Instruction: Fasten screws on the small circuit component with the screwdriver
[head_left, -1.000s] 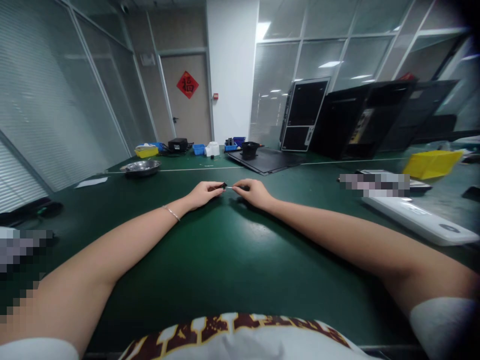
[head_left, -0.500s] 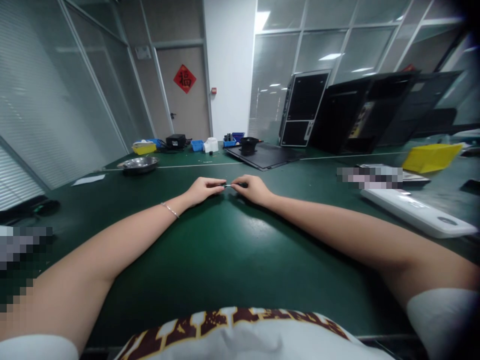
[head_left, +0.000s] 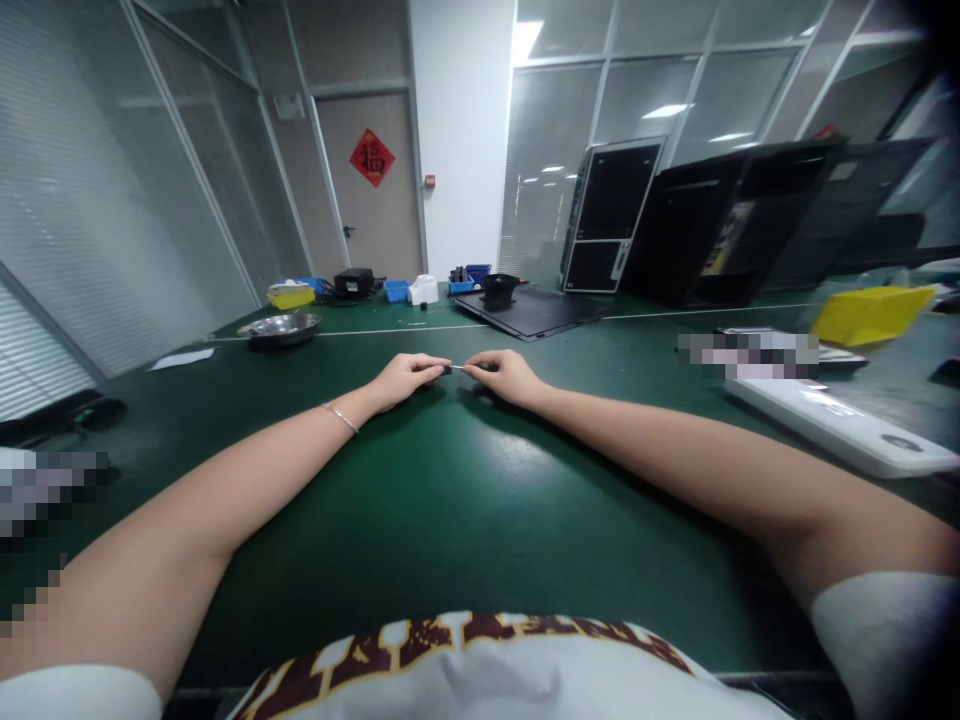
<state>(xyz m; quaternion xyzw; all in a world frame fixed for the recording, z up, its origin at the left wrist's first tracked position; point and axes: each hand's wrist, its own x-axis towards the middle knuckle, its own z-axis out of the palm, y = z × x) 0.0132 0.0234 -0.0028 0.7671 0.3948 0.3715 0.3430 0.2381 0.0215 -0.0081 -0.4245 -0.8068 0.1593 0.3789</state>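
Note:
My left hand (head_left: 409,380) is closed in a pinch on a small dark piece (head_left: 448,370), too small to name, just above the green tabletop (head_left: 390,500). Facing it, my right hand (head_left: 504,377) pinches a thin, pale, pin-like rod (head_left: 457,367). The rod bridges the short gap between the two sets of fingertips and reaches to the dark piece. Whether it goes into that piece or only touches it, I cannot tell. A thin bracelet (head_left: 342,418) circles my left wrist.
Behind my hands lie a metal bowl (head_left: 283,328), a black tray (head_left: 551,315) bearing a black round container (head_left: 499,290), and small blue bins (head_left: 396,291). A long white device (head_left: 840,425) and a yellow bin (head_left: 870,315) sit at right. Black computer cases (head_left: 611,215) stand at the back.
The dark piece shows more clearly at my left fingertips, and the rod between the hands is slightly more tilted. Both hands hold nearly the same place.

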